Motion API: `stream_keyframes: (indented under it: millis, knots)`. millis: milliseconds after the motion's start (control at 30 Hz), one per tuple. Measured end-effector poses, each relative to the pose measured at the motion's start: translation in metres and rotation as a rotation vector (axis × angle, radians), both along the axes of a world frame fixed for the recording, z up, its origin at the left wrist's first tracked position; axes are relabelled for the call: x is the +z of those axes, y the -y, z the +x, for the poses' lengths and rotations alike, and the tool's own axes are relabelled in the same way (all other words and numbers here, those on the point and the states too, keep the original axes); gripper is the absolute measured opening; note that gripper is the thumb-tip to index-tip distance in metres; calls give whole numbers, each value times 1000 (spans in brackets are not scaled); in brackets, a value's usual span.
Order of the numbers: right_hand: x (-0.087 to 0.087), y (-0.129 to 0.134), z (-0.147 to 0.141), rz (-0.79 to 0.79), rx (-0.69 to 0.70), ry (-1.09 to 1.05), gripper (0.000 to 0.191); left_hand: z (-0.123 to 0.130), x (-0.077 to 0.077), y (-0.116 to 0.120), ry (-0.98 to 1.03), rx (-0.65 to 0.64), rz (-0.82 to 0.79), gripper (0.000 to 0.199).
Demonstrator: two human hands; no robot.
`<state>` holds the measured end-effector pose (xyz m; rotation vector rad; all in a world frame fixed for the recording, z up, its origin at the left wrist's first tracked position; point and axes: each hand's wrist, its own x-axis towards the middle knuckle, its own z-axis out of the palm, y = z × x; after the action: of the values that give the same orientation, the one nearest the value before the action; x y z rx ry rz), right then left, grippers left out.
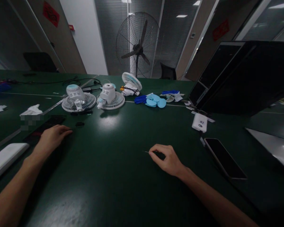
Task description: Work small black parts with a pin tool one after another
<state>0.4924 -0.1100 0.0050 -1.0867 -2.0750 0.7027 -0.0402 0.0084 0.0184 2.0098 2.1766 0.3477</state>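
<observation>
Right hand [171, 162]: thumb and forefinger tips brought together on a thin sliver [146, 152], which pokes out to the left over bare green table [113, 179]. Looks like a small screw or pin; too fine to tell. Left hand [52, 137]: fingers loosely bent, tips slightly apart, nothing seen between them. It's just beside a dark flat slab [54, 121] and near a small black piece [79, 124]; can't tell if the fingertips touch the table.

Step in hand, my read: small-part handling, sliver pinched on the right, left hand free. Sliver sits clear of everything else, well apart from the two white fans lying grille down, left fan [77, 97] and middle fan [110, 97]. A third fan [131, 84] stands tilted behind, next to blue gloves [140, 99] and light-blue blades [156, 101].

Next move, judging from the grip: keep the pinch firm, since little of the sliver seems to be held and a slip could lose it on the dark top. Turning it would call for fingertip control; the left hand looks available to steady something.
</observation>
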Motion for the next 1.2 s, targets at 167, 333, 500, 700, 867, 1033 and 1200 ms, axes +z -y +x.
stream_keyframes:
  millis: [167, 333, 500, 700, 867, 1033, 1200]
  knots:
    - [0, 0, -1, -4, 13, -4, 17, 5, -4, -1, 60, 17, 50, 40]
    - [1, 0, -2, -3, 15, 12, 15, 8, -15, -3, 168, -14, 148, 41]
    - [1, 1, -1, 3, 8, 25, 17, 19, -10, 0, 147, -17, 270, 45]
    - [-1, 1, 0, -1, 28, 21, 15, 28, -5, 3, 384, 34, 275, 54]
    - [-2, 1, 0, 7, 19, 33, 14, 29, -7, 0, 379, 27, 277, 62]
    - [0, 0, -1, 26, 47, 39, 15, 25, -11, -2, 515, 35, 262, 67]
    - [0, 1, -1, 17, 52, 47, 15, 26, -11, 0, 603, 90, 239, 61]
